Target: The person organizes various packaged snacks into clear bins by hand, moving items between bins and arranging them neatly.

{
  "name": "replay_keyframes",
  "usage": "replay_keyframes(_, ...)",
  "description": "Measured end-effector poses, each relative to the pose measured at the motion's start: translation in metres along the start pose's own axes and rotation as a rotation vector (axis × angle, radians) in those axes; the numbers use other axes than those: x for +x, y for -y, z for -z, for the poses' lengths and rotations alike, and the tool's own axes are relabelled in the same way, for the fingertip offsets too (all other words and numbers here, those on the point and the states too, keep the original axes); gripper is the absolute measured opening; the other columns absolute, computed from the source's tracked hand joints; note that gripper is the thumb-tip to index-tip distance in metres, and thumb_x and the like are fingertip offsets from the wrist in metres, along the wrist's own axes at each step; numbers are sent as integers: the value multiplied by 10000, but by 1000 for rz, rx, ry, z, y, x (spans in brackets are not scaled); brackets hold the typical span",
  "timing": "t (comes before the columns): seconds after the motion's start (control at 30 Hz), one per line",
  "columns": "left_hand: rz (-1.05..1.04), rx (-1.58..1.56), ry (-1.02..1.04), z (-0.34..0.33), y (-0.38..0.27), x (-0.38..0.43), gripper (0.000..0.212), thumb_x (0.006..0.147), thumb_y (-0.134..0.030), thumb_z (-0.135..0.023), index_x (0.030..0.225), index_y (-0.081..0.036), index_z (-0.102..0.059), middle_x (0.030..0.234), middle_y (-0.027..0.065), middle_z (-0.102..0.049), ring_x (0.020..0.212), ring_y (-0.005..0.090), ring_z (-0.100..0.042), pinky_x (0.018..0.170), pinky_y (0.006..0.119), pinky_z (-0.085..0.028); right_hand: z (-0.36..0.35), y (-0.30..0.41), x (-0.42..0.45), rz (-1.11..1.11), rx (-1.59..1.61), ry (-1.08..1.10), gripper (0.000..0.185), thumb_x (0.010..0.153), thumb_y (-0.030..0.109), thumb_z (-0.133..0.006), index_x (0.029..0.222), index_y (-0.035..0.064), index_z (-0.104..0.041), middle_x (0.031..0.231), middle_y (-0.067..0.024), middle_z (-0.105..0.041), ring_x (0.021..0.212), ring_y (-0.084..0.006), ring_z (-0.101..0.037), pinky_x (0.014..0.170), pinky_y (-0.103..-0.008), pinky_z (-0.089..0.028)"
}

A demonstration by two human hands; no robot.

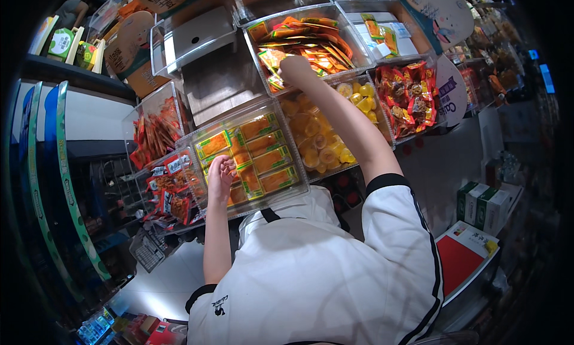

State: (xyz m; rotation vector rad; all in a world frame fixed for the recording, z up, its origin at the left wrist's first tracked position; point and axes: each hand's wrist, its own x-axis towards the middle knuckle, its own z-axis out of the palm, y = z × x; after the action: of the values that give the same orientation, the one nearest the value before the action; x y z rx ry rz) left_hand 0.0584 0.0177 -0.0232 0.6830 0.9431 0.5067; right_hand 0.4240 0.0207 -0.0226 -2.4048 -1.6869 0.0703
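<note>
My right hand (pixel 297 71) reaches into a clear plastic bin (pixel 268 90) at the back, over a loose heap of orange snack packets (pixel 329 53). Its fingers are bent down and hidden, so I cannot tell whether they grip a packet. Loosely curled, my left hand (pixel 222 177) hovers at the left side of a nearer clear bin (pixel 301 190), with nothing visible in it. Flat orange packets with green and yellow edges (pixel 269 160) lie there in neat columns. Below my right forearm is a bin of yellow jelly cups (pixel 318 141).
Red snack packets (pixel 406 98) fill a bin to the right. More red packets (pixel 157 134) stand in a bin at left, with further bagged snacks (pixel 172 192) below. A raised clear tray (pixel 202 35) sits back left. Green-and-white cartons (pixel 482 206) stand at lower right.
</note>
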Motion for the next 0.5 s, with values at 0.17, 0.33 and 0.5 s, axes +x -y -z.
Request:
replay_keyframes(0.17, -66, 52, 30, 10, -16, -22, 180, 922, -259, -478, 975, -102, -549, 838, -7, -556, 725, 88, -546, 650, 233, -442, 23, -13, -9, -74, -141, -205, 256, 830, 293, -494, 718, 97, -616, 692, -83, -625, 617, -283, -624, 523, -379, -503)
replay_keyframes(0.33, -111, 42, -3, 23, -29, -40, 187, 926, -255, -469, 1013, -99, -526, 864, 7, -554, 728, 84, -542, 652, 224, -427, 107, 17, -46, 74, 289, -504, 145, 848, 158, -544, 922, 47, -601, 835, -143, -621, 769, -309, -613, 659, -370, -487)
replay_keyframes(0.5, -210, 210, 49, 18, -42, -48, 221, 924, -258, -473, 1024, -77, -550, 926, 17, -585, 834, 83, -556, 696, 224, -433, 138, 89, -69, 304, 470, -111, 154, 859, 124, -528, 981, 57, -594, 881, -134, -621, 830, -321, -600, 705, -364, -476)
